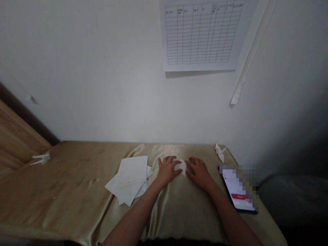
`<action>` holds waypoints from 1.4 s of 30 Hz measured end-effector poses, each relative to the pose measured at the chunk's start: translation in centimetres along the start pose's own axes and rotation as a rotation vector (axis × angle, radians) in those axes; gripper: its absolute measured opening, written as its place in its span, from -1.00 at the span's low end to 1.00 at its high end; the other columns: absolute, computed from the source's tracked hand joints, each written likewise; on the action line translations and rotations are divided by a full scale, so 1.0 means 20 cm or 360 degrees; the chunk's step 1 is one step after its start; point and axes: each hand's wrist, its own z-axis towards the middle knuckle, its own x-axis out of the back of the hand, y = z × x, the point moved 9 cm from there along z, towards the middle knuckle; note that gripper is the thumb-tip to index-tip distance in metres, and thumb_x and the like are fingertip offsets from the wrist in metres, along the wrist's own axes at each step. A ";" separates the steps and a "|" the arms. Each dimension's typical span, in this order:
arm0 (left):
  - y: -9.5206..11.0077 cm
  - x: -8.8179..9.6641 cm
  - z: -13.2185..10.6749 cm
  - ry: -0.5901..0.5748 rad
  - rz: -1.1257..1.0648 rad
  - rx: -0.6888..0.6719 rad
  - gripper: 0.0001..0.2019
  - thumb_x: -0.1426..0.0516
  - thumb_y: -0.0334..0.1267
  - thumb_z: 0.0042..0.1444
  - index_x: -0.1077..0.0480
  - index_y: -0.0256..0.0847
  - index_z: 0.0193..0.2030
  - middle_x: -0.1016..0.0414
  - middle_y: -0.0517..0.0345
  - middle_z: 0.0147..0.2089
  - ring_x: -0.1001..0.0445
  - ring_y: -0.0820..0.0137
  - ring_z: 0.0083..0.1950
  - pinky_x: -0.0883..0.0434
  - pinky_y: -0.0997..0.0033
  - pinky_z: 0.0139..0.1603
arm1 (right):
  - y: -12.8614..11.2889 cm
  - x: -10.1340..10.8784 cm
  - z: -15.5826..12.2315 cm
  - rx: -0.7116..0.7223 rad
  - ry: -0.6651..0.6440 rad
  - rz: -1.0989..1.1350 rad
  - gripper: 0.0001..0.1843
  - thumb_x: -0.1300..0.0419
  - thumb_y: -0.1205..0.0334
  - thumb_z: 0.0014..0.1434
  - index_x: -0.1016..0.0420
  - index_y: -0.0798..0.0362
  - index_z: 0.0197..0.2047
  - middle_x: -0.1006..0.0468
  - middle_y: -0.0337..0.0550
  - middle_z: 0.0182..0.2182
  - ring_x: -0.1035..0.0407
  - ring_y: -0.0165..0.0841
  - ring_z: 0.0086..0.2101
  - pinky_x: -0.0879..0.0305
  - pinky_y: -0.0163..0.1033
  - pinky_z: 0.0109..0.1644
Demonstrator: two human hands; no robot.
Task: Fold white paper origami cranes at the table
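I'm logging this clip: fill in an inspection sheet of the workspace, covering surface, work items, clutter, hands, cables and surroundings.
Surface: shiny tan cloth, creased, with dark patches at left.
Work items: small white paper piece between the hands; overlapping paper sheets to its left.
Clutter: phone at right, screen lit, partly pixelated; white scrap beyond it; white pieces at far left.
Grip: left hand and right hand at either side of the small piece; whether either pinches it is unclear.
Cables: nothing seen.
Surroundings: pale wall with a printed grid sheet and white strip; wooden furniture at left.
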 end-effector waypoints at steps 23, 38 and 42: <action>0.01 0.02 0.01 0.0069 -0.0071 -0.0003 -0.87 -0.20 -0.14 0.19 -0.49 0.14 -0.11 -0.37 0.25 0.23 -0.18 0.16 0.31 0.25 -0.45 0.34 | 0.02 0.02 0.02 -0.0019 0.0048 0.0223 -0.65 -0.23 0.27 0.13 -0.54 -0.10 0.01 -0.43 -0.10 0.05 -0.22 -0.20 0.12 -0.08 -0.03 0.28; 0.02 0.01 0.03 0.0093 -0.0026 -0.0053 -0.88 -0.19 -0.19 0.20 -0.51 0.09 -0.14 -0.40 0.25 0.23 -0.21 0.14 0.29 0.11 -0.39 0.33 | 0.03 0.02 0.02 -0.0026 0.0025 0.0243 -0.67 -0.24 0.26 0.12 -0.58 -0.19 -0.03 -0.42 -0.13 0.04 -0.22 -0.20 0.11 -0.07 -0.01 0.26; 0.03 0.02 0.02 0.0060 0.0001 -0.0041 -0.86 -0.21 -0.15 0.16 -0.49 0.13 -0.12 -0.38 0.28 0.26 -0.19 0.10 0.32 0.11 -0.45 0.31 | 0.03 0.02 0.02 -0.0036 0.0038 0.0244 -0.67 -0.23 0.26 0.13 -0.58 -0.19 -0.03 -0.42 -0.13 0.04 -0.22 -0.21 0.11 -0.08 -0.02 0.26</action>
